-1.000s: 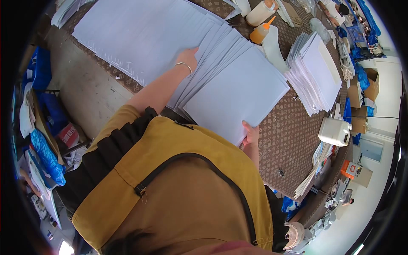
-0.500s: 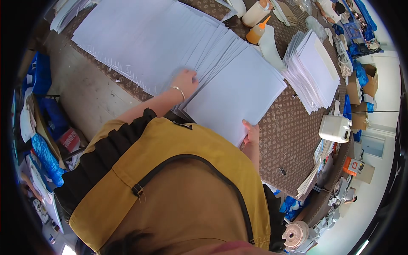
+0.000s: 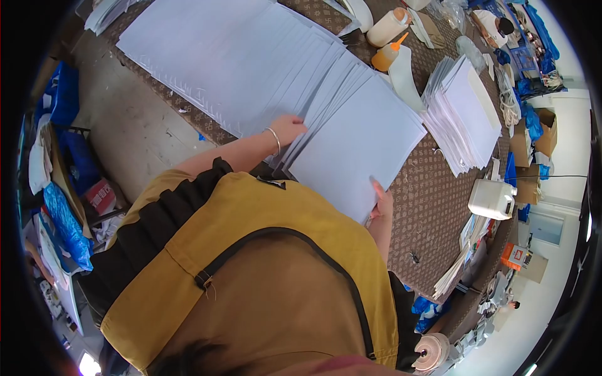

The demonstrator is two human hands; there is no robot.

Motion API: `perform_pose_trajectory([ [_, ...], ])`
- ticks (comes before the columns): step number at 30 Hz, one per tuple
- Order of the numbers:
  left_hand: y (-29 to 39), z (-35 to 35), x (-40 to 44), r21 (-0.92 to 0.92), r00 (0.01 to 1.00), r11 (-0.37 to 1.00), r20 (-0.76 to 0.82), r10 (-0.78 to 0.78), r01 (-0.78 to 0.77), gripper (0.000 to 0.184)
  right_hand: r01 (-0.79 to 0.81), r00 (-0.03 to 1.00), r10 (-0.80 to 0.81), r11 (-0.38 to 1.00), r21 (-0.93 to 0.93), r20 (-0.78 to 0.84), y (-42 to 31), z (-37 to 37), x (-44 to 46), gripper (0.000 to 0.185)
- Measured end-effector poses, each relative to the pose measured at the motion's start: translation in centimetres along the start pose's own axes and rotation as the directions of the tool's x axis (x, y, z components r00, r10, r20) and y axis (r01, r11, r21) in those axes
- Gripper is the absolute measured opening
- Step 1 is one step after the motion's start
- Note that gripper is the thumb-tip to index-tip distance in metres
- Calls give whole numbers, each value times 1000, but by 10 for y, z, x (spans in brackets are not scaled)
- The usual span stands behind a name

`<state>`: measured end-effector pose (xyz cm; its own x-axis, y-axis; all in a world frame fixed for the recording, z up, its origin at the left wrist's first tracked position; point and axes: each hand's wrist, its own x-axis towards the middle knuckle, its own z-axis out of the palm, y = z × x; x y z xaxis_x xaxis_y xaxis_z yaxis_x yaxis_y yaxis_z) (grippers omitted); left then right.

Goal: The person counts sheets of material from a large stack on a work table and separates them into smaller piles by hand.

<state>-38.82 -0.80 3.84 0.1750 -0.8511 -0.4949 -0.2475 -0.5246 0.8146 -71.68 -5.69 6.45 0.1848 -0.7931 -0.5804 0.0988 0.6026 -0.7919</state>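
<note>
Large white paper sheets (image 3: 351, 135) lie in an overlapping, fanned row across the patterned brown table. My left hand (image 3: 289, 129), with a bangle at the wrist, has its fingers drawn together at the left edge of the nearer sheets. My right hand (image 3: 382, 203) grips the near right corner of that bundle, thumb on top and the other fingers mostly hidden beneath. Further left, a wide spread of white sheets (image 3: 207, 56) reaches to the table's edge. How many sheets either hand holds is hidden.
A second paper stack (image 3: 461, 113) stands to the right. Beyond the sheets are an orange-tipped glue bottle (image 3: 385, 57) and a pale bottle (image 3: 387, 28). A white jerrycan (image 3: 491, 198) sits at the right edge. Another person (image 3: 491, 28) is far off at upper right.
My left hand has moved right to the edge of the nearer sheets, and its fingers have come together. My right hand stays at the near corner. The whole view has shifted slightly.
</note>
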Motion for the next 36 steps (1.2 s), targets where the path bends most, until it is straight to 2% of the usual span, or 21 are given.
perform_pose_trajectory([
  [1, 3, 1, 0, 37, 988, 997, 137, -71, 67, 41, 2, 1000, -2, 1000, -4, 0, 1, -2, 2, 60],
  [2, 0, 9, -1, 32, 988, 997, 138, -69, 65, 41, -12, 1000, 13, 998, -63, 20, 5, -7, 7, 60],
  [3, -7, 24, -3, 87, 1000, 996, -16, 23, -22, 41, -24, 999, 29, 992, -120, 39, 8, -11, 11, 61],
  [5, -5, 39, -14, 229, 927, 960, -298, 226, -160, 41, -35, 998, 45, 983, -180, 54, 6, -13, 12, 61],
  [6, -4, 40, -15, 226, 928, 961, -298, 224, -160, 41, -44, 998, 52, 982, -182, 43, 6, -13, 13, 60],
  [9, 4, 34, -18, 408, 923, 911, -324, 207, -61, 38, -64, 997, 70, 980, -191, 25, 8, -15, 12, 59],
  [18, 6, 32, -22, 385, 921, 922, -348, 174, -28, 43, 12, 999, -8, 994, -113, 38, 22, -18, 17, 56],
  [22, 8, 20, -22, 392, 922, 914, -306, 238, -106, 45, 16, 999, -13, 998, -67, 39, 25, -20, 19, 54],
  [24, 11, 9, -14, -40, 959, 990, -258, 117, -132, 41, -10, 999, 12, 999, -39, 46, 24, -21, 19, 53],
  [25, 11, 5, -11, -259, 975, 958, -214, 67, -123, 40, -12, 999, 14, 999, -40, 47, 25, -20, 18, 53],
  [26, 9, 3, -9, -261, 975, 958, -215, 65, -121, 40, -4, 1000, 5, 998, -62, 19, 25, -20, 18, 53],
  [28, 6, 0, -2, 141, 955, 981, -245, 164, -132, 40, 16, 999, -20, 994, -111, -33, 23, -18, 19, 52],
  [29, 7, -1, -2, 338, 945, 933, -244, 217, -126, 40, 18, 999, -21, 994, -112, -31, 23, -15, 18, 52],
  [30, 7, 3, -5, 337, 945, 933, -243, 217, -128, 40, 73, 995, -82, 988, -138, -57, 24, -12, 16, 51],
  [32, 12, 18, -23, 522, 930, 833, -186, 318, -181, 43, 179, 973, -203, 965, -191, -110, 26, -7, 11, 51],
  [33, 12, 24, -29, 606, 920, 768, -147, 363, -206, 45, 177, 973, -201, 966, -189, -116, 25, -5, 8, 51],
  [36, 2, 35, -32, 648, 885, 720, -149, 440, -249, 48, 266, 912, -373, 855, -445, -172, 16, 6, -3, 45],
])
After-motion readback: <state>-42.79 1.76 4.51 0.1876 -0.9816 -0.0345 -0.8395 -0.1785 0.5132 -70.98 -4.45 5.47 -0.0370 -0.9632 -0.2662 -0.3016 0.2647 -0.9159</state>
